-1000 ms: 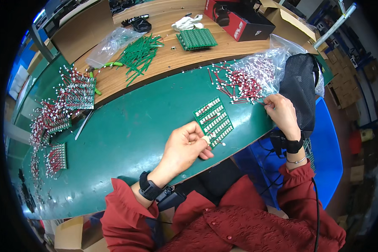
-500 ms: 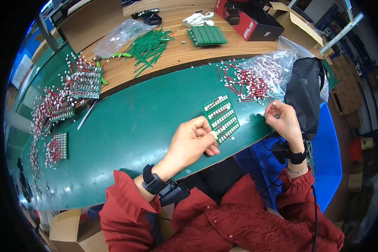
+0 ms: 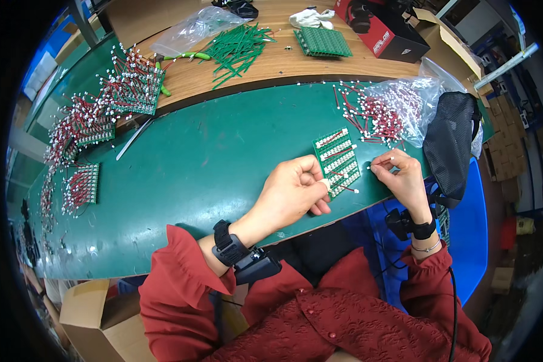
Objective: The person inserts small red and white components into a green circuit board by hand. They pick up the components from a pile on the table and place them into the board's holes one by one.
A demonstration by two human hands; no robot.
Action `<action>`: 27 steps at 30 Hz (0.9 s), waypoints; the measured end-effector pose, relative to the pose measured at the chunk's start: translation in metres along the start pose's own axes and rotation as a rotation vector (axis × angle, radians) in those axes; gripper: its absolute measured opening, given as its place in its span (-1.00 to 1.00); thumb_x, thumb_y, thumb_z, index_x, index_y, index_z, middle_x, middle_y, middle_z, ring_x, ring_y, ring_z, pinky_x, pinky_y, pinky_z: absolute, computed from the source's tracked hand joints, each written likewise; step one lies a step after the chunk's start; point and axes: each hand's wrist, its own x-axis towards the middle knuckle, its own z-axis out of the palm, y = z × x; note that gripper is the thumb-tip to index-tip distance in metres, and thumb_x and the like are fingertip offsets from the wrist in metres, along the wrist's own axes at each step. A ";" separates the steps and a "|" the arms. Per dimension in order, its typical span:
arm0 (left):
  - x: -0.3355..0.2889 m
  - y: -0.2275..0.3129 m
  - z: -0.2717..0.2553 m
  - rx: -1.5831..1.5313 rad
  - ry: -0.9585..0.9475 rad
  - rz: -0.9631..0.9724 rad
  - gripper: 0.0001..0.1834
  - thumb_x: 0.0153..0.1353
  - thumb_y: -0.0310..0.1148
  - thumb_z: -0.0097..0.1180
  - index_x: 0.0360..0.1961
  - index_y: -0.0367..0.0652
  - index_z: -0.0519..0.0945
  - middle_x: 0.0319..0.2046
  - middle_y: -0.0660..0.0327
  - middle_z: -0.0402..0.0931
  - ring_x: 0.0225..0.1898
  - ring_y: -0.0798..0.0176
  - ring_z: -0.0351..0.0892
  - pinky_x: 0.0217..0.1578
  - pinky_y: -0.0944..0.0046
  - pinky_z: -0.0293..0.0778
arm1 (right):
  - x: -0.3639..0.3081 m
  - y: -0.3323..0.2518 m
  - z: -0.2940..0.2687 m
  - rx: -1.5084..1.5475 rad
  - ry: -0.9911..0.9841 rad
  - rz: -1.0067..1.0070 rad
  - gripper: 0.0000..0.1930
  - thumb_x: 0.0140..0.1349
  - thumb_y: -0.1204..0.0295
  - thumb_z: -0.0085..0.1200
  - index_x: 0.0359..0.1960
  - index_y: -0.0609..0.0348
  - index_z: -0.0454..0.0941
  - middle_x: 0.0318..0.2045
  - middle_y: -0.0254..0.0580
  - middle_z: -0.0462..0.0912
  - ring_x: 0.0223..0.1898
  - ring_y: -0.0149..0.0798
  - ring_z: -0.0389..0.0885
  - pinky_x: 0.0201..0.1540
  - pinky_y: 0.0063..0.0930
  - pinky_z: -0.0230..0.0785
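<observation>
My left hand [image 3: 297,186] is closed on the lower left edge of a green circuit board panel [image 3: 336,164], holding it tilted above the green mat. Rows of white connectors line the panel, and a few short red wires lie across them. To the right of the board, my right hand [image 3: 402,180] pinches a short wire lead with small white plugs; one plug [image 3: 369,167] pokes out at the fingertips, pointing toward the board. Most of this lead is hidden by the fingers. Just beyond that hand spreads a pile of red wire leads with white plugs [image 3: 385,123], partly inside a clear plastic bag [image 3: 413,96].
Circuit boards bristling with red wires [image 3: 136,90] stand at the left, near metal tweezers [image 3: 133,140]. Green strips [image 3: 238,51], green-handled pliers [image 3: 190,55] and stacked bare boards [image 3: 323,42] lie on the wooden table. A black pouch [image 3: 449,145] and a blue bin [image 3: 469,223] are at right.
The gap between my right hand and the board has narrowed, and a white plug now shows at those fingertips. My left hand keeps hold of the board. The whole view has shifted slightly.
</observation>
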 end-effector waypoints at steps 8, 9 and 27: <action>0.000 0.001 0.001 0.044 -0.012 -0.027 -0.95 0.30 -0.57 0.03 -0.30 -0.30 0.41 -0.43 0.04 0.63 -0.43 0.19 0.71 -0.46 0.31 0.64 | -0.017 -0.055 0.008 0.064 -0.011 -0.232 -0.84 0.04 0.72 0.18 -0.36 0.25 0.53 -0.33 -0.17 0.57 -0.38 -0.29 0.61 -0.37 -0.53 0.50; 0.001 0.001 0.001 0.043 -0.008 -0.027 -0.94 0.29 -0.57 0.03 -0.30 -0.30 0.41 -0.44 0.04 0.63 -0.42 0.19 0.71 -0.45 0.31 0.64 | -0.018 -0.060 0.013 0.078 -0.012 -0.283 -0.83 0.02 0.72 0.19 -0.36 0.25 0.53 -0.33 -0.16 0.57 -0.37 -0.27 0.62 -0.37 -0.52 0.51; 0.001 -0.004 0.003 0.034 0.046 0.009 -0.91 0.23 -0.59 0.07 -0.31 -0.30 0.41 -0.43 0.04 0.65 -0.39 0.20 0.72 -0.41 0.27 0.66 | -0.010 -0.066 0.038 -0.017 0.074 -0.423 -0.77 -0.08 0.75 0.24 -0.39 0.26 0.50 -0.33 -0.15 0.53 -0.37 -0.23 0.59 -0.38 -0.46 0.49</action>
